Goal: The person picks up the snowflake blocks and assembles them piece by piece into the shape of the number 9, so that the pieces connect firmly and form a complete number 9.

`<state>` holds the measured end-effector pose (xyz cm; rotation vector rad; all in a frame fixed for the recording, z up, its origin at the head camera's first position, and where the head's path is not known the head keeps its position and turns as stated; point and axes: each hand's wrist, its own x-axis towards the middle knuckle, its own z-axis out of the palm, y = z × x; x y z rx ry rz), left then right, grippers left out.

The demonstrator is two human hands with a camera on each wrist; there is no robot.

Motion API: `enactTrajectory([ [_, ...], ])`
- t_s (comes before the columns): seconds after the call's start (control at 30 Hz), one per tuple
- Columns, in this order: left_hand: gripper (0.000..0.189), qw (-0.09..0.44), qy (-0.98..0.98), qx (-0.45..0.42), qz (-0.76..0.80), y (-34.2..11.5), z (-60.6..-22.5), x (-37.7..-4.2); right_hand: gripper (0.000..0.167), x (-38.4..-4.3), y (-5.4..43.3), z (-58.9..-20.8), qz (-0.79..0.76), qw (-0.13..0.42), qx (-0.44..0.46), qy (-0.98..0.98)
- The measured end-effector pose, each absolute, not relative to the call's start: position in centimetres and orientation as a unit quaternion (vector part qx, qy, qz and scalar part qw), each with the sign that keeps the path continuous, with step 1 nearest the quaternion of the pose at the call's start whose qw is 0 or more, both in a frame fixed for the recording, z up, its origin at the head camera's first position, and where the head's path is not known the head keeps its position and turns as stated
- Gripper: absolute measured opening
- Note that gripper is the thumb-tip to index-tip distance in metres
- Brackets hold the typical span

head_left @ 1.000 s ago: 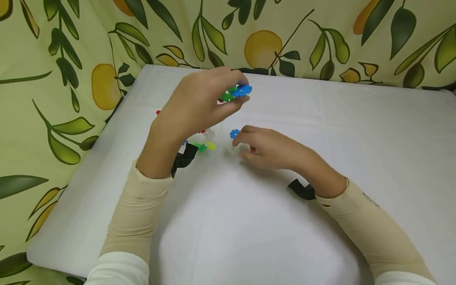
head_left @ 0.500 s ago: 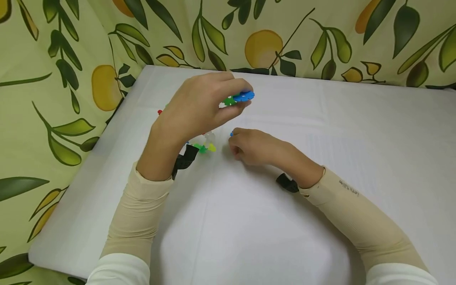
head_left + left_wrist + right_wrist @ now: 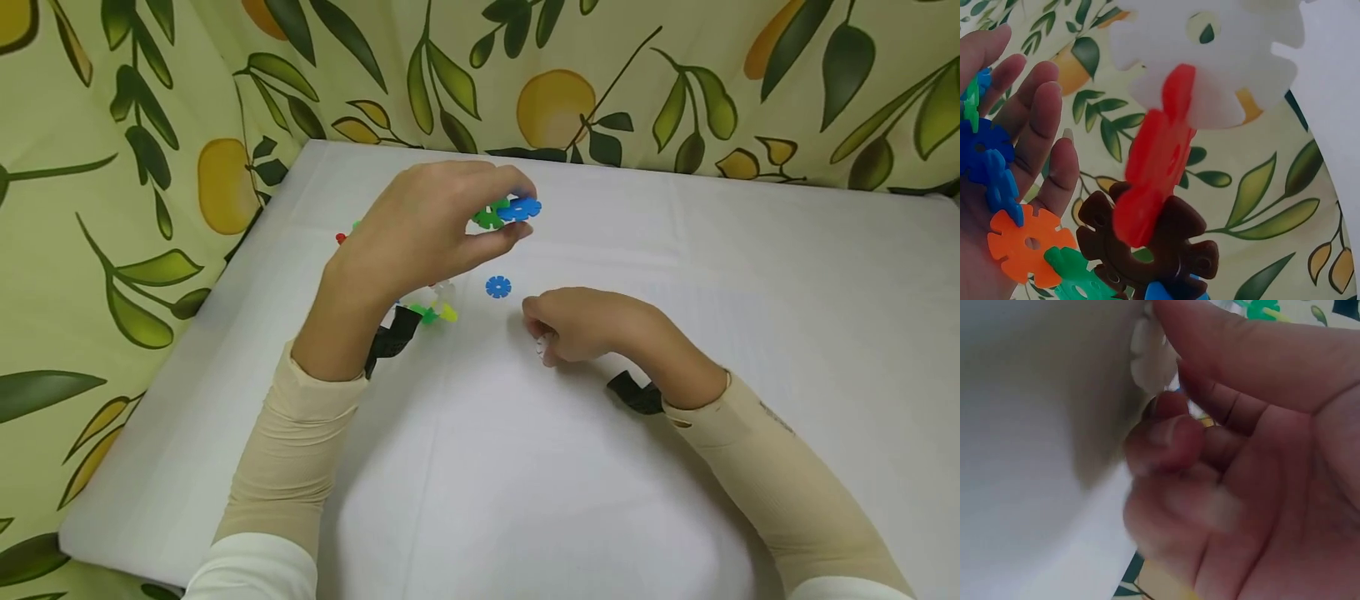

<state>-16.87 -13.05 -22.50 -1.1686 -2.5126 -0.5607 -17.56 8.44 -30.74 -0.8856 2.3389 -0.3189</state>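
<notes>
My left hand (image 3: 431,221) is raised over the table and holds a chain of interlocking notched plastic discs, with a blue disc (image 3: 520,208) showing between thumb and fingers. In the left wrist view the chain runs through an orange disc (image 3: 1004,237), a brown disc (image 3: 1185,250), a red disc (image 3: 1154,156) and a whitish disc (image 3: 1247,75). Low over the table, my right hand (image 3: 592,321) pinches a clear whitish disc (image 3: 1146,362) at thumb and fingertips. A single blue notched disc (image 3: 498,287) lies flat between the hands.
Green and yellow pieces (image 3: 431,315) show beneath the left wrist, partly hidden by the arm and a black wrist strap (image 3: 393,332). A white cloth covers the table (image 3: 480,467). A leaf-patterned curtain (image 3: 630,75) borders its back and left sides.
My right hand closed on the clear disc beside the blue one and drew it right and toward me, uncovering the blue disc. My left hand lowered slightly, still holding the chain.
</notes>
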Motion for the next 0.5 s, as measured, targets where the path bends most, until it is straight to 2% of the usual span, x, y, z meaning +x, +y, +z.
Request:
enactTrajectory([
  [0.13,0.023,0.155,-0.879,-0.409,-0.192,-13.1,-22.6,-16.9,0.023,-17.4,9.2,-30.4,-0.127,0.319,-0.317,0.884],
  [0.27,0.017,0.156,-0.873,-0.417,-0.201,-13.1,-22.7,-16.9,0.021,-17.0,10.3,-28.7,-0.213,0.318,-0.347,0.856],
  [0.37,0.009,0.151,-0.871,-0.419,-0.207,-13.0,-22.7,-16.8,0.018,-16.3,11.6,-26.7,-0.338,0.231,-0.395,0.822],
  [0.5,0.006,0.143,-0.874,-0.418,-0.205,-12.8,-22.7,-16.7,0.028,-15.1,13.0,-24.5,-0.44,0.019,-0.452,0.776],
])
